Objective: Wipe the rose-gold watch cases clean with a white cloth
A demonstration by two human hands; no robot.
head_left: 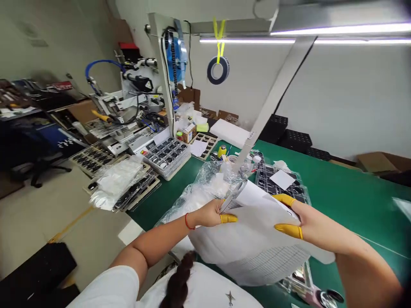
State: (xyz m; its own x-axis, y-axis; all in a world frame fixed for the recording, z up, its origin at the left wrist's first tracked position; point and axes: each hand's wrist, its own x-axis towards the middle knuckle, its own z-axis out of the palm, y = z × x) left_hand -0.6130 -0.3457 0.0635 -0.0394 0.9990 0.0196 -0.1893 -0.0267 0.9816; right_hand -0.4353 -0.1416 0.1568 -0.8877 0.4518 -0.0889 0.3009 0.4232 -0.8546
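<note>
Both hands hold a loose stack of white and translucent sheets [247,233] in front of the body, above the green table. My left hand [213,214] grips the sheets' left edge, with a yellow cover on the thumb. At the right edge, my right hand [300,220] pinches them between a yellow-covered thumb and finger. The upper sheets curl over at the top, and a printed grid sheet [272,263] shows beneath. Crumpled clear plastic wrap [192,199] lies just beyond my left hand.
Black compartment trays [266,179] lie behind my right hand. Stacked trays of round parts [167,156] stand left on the green table [340,188], beside plastic bags [118,179]. A slanted metal post [276,98] rises ahead. A tape roll [218,70] hangs above.
</note>
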